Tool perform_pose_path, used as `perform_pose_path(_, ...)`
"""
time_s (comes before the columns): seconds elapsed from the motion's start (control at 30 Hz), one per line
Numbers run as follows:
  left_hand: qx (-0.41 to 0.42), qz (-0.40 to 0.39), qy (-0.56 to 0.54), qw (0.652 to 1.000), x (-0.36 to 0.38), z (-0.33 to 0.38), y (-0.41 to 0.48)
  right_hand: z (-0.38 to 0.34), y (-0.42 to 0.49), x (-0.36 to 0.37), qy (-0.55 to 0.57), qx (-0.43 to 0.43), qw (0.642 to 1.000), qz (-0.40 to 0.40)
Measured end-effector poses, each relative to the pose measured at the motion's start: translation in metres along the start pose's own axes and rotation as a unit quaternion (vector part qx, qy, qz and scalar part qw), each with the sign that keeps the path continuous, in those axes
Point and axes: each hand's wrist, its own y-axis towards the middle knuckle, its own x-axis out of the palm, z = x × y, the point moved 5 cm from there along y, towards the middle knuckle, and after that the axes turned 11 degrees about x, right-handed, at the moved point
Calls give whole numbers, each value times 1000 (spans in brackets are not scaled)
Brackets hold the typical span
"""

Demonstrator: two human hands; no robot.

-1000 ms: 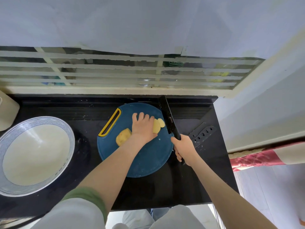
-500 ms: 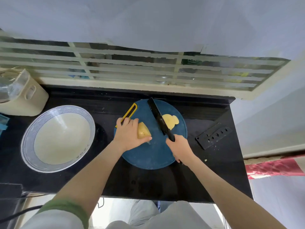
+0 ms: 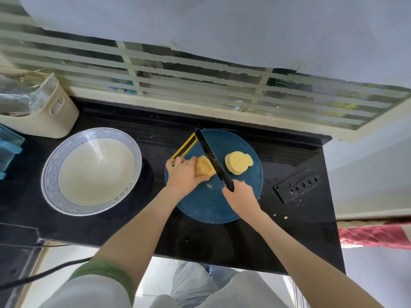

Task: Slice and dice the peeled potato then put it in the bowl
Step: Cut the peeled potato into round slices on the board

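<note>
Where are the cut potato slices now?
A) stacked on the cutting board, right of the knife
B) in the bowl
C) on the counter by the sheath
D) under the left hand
A: the slices lie stacked on the blue cutting board, right of the knife; the bowl holds no potato.

bowl left of board, slices on board

Left hand holds potato; right hand grips knife against it.

Black countertop, barred window behind, pale walls, daylight
</note>
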Motion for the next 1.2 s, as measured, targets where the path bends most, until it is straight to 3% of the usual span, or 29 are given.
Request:
perform_pose_path(0.27, 49, -49, 31, 997, -2, 2, 18, -4, 3, -2, -38, 0, 999, 5)
perform_pose_path(1.2, 53, -12, 62, 997, 1, 11, 18, -9, -2, 10, -62, 41, 997, 18)
